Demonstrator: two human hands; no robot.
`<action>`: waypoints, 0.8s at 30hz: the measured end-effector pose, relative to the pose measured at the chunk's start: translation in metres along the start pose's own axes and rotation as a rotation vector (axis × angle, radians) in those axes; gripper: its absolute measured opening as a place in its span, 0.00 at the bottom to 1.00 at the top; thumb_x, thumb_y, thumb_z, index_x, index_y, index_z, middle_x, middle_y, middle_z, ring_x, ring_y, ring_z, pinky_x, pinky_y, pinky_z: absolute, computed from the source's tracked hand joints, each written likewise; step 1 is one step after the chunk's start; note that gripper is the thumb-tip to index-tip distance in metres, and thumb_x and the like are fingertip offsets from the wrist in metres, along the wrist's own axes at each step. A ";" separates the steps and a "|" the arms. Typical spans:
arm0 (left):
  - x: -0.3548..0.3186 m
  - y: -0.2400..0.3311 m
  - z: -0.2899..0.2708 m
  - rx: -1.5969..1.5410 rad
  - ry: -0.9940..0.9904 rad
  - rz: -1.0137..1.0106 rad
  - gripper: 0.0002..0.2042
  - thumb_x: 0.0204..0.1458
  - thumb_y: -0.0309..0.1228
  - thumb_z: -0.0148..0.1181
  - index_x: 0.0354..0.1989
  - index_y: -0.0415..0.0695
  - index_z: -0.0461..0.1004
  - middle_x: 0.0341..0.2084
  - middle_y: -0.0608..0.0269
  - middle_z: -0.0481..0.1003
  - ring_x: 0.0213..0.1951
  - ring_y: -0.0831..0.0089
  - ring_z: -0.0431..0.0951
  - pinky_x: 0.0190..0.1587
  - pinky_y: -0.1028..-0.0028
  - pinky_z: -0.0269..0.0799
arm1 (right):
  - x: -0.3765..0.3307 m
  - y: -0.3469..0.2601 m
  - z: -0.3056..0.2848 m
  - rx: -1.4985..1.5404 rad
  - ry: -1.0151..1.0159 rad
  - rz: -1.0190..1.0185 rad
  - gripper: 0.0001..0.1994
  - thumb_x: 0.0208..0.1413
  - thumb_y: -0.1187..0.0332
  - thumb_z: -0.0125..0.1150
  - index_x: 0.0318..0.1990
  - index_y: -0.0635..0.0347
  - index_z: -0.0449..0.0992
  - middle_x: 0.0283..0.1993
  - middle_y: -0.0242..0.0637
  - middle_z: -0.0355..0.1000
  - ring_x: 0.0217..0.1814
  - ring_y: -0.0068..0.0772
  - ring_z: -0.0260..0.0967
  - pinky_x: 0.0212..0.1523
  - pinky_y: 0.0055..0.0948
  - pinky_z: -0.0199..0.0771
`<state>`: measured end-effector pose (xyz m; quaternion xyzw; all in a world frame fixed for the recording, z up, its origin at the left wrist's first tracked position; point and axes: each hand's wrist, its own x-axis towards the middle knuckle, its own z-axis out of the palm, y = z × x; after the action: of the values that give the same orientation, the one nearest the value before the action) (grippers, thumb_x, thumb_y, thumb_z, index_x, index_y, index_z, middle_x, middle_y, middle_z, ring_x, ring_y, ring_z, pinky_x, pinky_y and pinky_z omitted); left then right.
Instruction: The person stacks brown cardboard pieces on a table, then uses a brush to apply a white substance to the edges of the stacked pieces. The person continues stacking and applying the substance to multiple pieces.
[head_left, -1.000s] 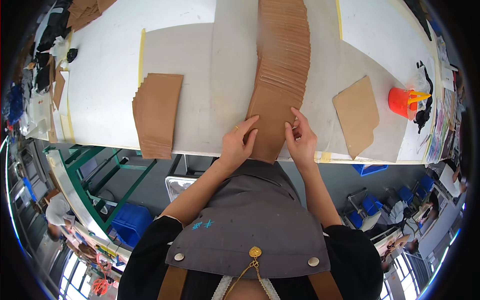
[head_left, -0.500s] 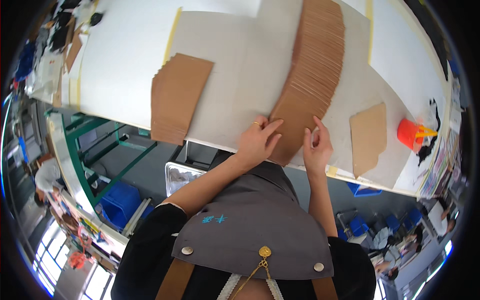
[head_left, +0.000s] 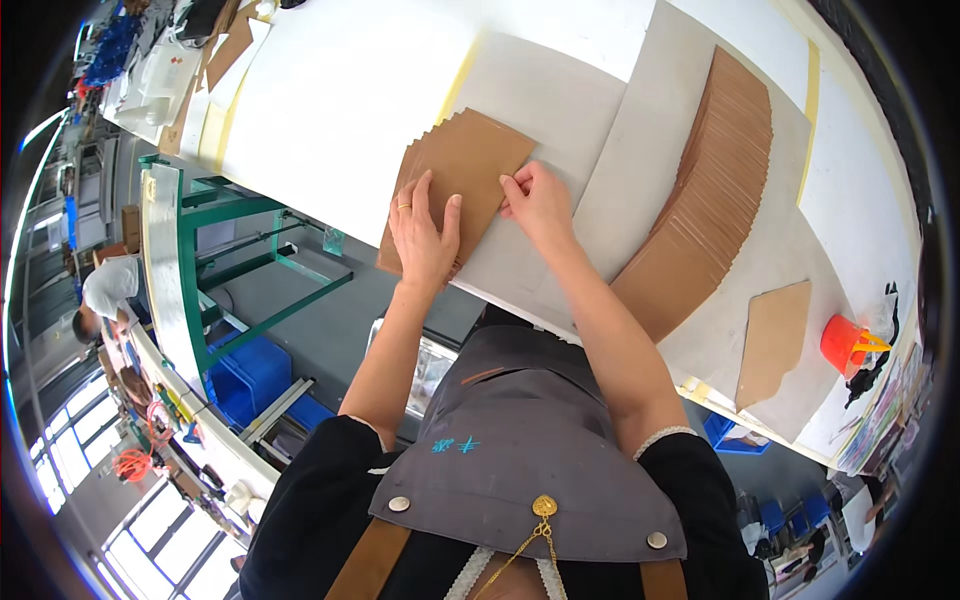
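In the head view, both forearms rose from the lower edge, bare from the short black sleeves, over a grey apron bib (head_left: 520, 455) and toward the near edge of a long white worktable (head_left: 340, 90). The left hand (head_left: 425, 235) lay flat, palm down, fingers spread wide and pointing away from the body, pressing on the near end of a small stack of brown cardboard sheets (head_left: 470, 160) (a ring showed on one finger). The wrist was straight and the elbow bent only a little.

The right hand (head_left: 540, 200) sat just beside it at the stack's right edge, fingers curled in and the thumb tucked toward them, pinching the edge of the top sheet; how many sheets it gripped could not be told. Its forearm ran diagonally up from the right shoulder, crossing the table edge.

The stack was slightly fanned, and its near corner hung over the table edge. Well apart to the right, a long fanned row of cardboard pieces (head_left: 715, 190) stretched across a grey mat (head_left: 640, 130). Further right lay a single cardboard piece (head_left: 772, 340) and, near the table's end, an orange cup (head_left: 845, 345). Below the table stood a green steel frame (head_left: 250, 255) and blue bins (head_left: 250, 375).
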<state>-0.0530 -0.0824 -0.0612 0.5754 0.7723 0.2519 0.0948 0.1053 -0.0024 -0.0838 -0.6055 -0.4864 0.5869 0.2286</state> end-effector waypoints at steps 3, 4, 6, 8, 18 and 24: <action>-0.001 0.001 0.000 -0.062 0.002 -0.028 0.25 0.62 0.41 0.59 0.62 0.36 0.68 0.55 0.43 0.71 0.58 0.46 0.68 0.64 0.53 0.60 | -0.010 0.000 -0.016 -0.021 0.068 -0.133 0.11 0.64 0.66 0.62 0.35 0.64 0.70 0.29 0.40 0.80 0.28 0.28 0.80 0.31 0.26 0.78; -0.001 0.003 -0.001 -0.064 -0.011 -0.046 0.26 0.62 0.42 0.59 0.62 0.37 0.68 0.55 0.43 0.71 0.58 0.46 0.68 0.64 0.53 0.59 | -0.015 0.000 -0.024 -0.043 0.118 -0.265 0.11 0.64 0.66 0.62 0.35 0.64 0.70 0.32 0.41 0.81 0.30 0.28 0.81 0.32 0.26 0.79; 0.001 0.004 -0.001 -0.097 -0.005 -0.079 0.26 0.63 0.43 0.58 0.62 0.37 0.68 0.54 0.43 0.71 0.58 0.46 0.68 0.64 0.52 0.59 | -0.026 0.000 -0.041 0.240 0.168 -0.224 0.11 0.65 0.65 0.61 0.36 0.64 0.70 0.36 0.42 0.81 0.34 0.30 0.82 0.33 0.27 0.79; 0.003 0.005 -0.001 -0.076 -0.036 -0.109 0.26 0.63 0.44 0.57 0.62 0.37 0.69 0.55 0.43 0.71 0.58 0.46 0.67 0.64 0.52 0.59 | -0.032 -0.003 -0.047 0.356 0.124 -0.100 0.12 0.66 0.64 0.61 0.37 0.64 0.71 0.40 0.43 0.81 0.37 0.32 0.82 0.34 0.28 0.80; 0.005 -0.004 -0.001 -0.075 -0.087 -0.115 0.26 0.65 0.45 0.54 0.62 0.36 0.68 0.58 0.43 0.69 0.60 0.46 0.67 0.62 0.54 0.64 | -0.010 0.005 -0.005 -0.262 0.054 -0.164 0.13 0.62 0.64 0.65 0.35 0.66 0.74 0.33 0.42 0.79 0.34 0.29 0.80 0.31 0.29 0.78; 0.011 0.021 -0.011 -0.044 -0.106 -0.081 0.26 0.65 0.45 0.54 0.63 0.36 0.68 0.58 0.42 0.69 0.60 0.46 0.67 0.63 0.54 0.64 | -0.071 0.003 -0.080 0.359 0.110 -0.106 0.07 0.63 0.70 0.64 0.41 0.64 0.74 0.36 0.35 0.78 0.35 0.23 0.76 0.36 0.25 0.78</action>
<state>-0.0434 -0.0705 -0.0398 0.5540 0.7831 0.2339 0.1585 0.1922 -0.0411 -0.0353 -0.5598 -0.3920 0.6174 0.3895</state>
